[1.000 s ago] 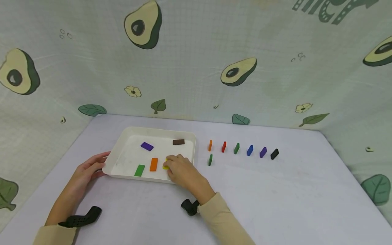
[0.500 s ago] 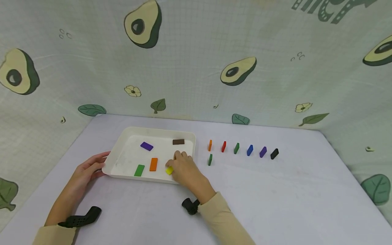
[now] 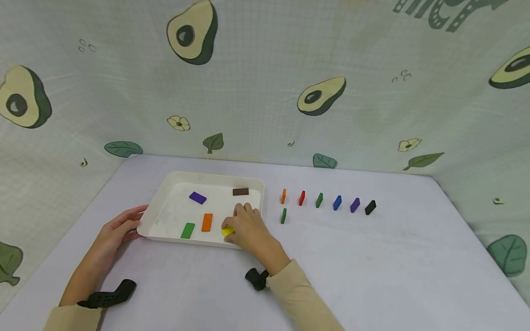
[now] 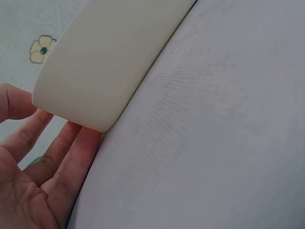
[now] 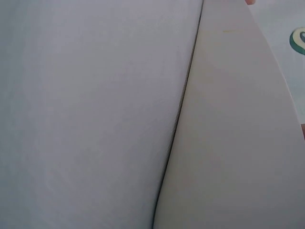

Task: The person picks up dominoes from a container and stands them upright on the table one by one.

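In the head view my right hand (image 3: 250, 229) reaches over the near right part of a white tray (image 3: 165, 191). Its thumb and fingers pinch a yellow domino block (image 3: 227, 231). In the tray lie a purple block (image 3: 198, 197), a brown block (image 3: 240, 191), an orange block (image 3: 206, 222) and a green block (image 3: 187, 231). My left hand (image 3: 118, 230) touches the tray's near left corner; the left wrist view shows its fairly straight fingers (image 4: 71, 157) against the outer wall. The right wrist view shows mostly tray wall (image 5: 233, 119) and tablecloth, with the right hand's grip hidden.
Right of the tray, several blocks stand on edge in a row, from an orange one (image 3: 283, 196) to a black one (image 3: 370, 207). Another green block (image 3: 283, 216) stands just in front of the row's left end. A patterned cloth (image 3: 256, 82) hangs behind the white table (image 3: 372, 276).
My right hand's fingers shift around the yellow block, which shows more than it did a second ago. My left hand and the tray stay in place.
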The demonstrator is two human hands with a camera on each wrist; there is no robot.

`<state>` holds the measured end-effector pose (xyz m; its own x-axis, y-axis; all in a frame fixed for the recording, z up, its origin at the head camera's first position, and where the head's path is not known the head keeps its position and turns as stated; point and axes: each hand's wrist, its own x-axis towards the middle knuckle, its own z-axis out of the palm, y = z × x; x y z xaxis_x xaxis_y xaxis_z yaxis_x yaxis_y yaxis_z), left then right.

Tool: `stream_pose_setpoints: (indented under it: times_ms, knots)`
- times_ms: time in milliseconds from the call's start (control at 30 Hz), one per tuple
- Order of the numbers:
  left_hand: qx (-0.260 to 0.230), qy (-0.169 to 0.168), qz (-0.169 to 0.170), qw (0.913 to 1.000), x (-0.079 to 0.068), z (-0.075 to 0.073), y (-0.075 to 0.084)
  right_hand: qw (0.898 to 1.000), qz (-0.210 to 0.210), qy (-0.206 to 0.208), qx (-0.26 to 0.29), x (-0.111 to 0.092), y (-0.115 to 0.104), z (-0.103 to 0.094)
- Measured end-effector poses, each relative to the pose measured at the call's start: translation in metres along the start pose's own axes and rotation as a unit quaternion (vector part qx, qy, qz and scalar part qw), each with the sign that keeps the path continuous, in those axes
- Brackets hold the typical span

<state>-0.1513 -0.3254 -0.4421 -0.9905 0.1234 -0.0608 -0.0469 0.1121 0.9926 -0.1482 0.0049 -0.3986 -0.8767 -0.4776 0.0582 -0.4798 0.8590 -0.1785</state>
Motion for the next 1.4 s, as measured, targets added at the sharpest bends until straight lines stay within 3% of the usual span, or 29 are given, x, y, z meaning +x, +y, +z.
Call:
stream_pose_setpoints:
  times_ms: [433, 800, 1067, 1400]
  knots:
    - [-0.009, -0.004, 0.011, 0.9999, -0.001, 0.001, 0.002, 1.000, -0.010, -0.007, 0.007, 0.000, 0.001, 0.000]
    - [-0.014, -0.003, 0.000, 0.9999, 0.000, 0.000, 0.002, 1.000, -0.026, -0.003, 0.001, 0.001, 0.003, -0.001]
    - [-0.014, -0.007, 0.005, 0.9999, 0.000, 0.000, 0.002, 0.998, 0.015, -0.019, 0.051, 0.001, 0.004, -0.007]
    - [0.006, 0.001, 0.002, 1.0000, 0.000, 0.001, 0.000, 0.990, 0.044, -0.041, 0.129, -0.007, 0.013, -0.030]
